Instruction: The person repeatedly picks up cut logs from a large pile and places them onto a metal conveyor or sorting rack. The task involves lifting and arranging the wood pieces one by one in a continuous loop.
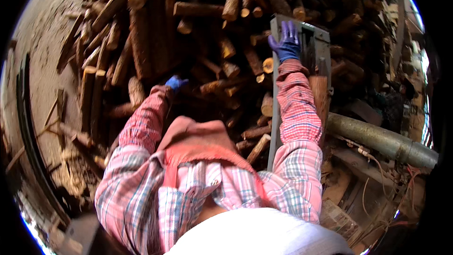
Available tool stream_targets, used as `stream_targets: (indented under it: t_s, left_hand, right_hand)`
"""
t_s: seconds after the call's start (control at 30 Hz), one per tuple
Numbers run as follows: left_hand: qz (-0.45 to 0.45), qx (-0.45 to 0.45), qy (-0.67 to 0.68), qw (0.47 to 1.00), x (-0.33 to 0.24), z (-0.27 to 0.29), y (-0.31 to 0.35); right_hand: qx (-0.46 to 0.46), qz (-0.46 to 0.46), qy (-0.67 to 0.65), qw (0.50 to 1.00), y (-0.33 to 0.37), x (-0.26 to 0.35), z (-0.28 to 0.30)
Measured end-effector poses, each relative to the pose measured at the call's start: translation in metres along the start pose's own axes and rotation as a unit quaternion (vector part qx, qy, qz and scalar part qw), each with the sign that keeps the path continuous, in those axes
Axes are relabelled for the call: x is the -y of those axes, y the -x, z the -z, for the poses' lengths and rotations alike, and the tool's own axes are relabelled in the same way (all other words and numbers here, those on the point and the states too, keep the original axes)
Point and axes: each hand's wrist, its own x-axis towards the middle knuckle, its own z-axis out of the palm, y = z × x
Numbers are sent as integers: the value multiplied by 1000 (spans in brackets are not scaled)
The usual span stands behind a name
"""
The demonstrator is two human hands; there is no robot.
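My right hand (286,42), in a blue-purple glove, lies open on the top end of a grey metal frame (275,113), fingers stretched out and pointing away from me. A length of wood (319,95) with a peeled, orange-brown side stands within that frame, right of my forearm. Further left, my left hand (176,83), in a blue glove, is low over the heap of cut logs (214,87). Its fingers are foreshortened and mostly hidden, so whether it touches or grips a log cannot be made out. A reddish apron (198,137) hangs in front of me.
Cut logs (141,38) are piled ahead and to the left, some leaning upright. A thick grey metal pipe (382,134) lies at right, beside loose cables (377,160) and boards. Bare sandy ground (45,42) stretches along the left, with a dark rail (35,132) on it.
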Motion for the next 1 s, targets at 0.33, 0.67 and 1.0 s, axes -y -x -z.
stream_targets:
  t_s: [0.33,0.67,1.0]
  left_hand:
    - [-74,144,-158,974,-80,-22,-352]
    - [-31,-154,-43,987,-301,-28,-464]
    - [-166,129,264,941,-214,56,-348]
  right_hand:
    - [39,-60,-59,996,-26,6,-19]
    - [70,-100,-90,988,-37,9,-2]
    - [53,-67,-70,994,-16,-1,-20]
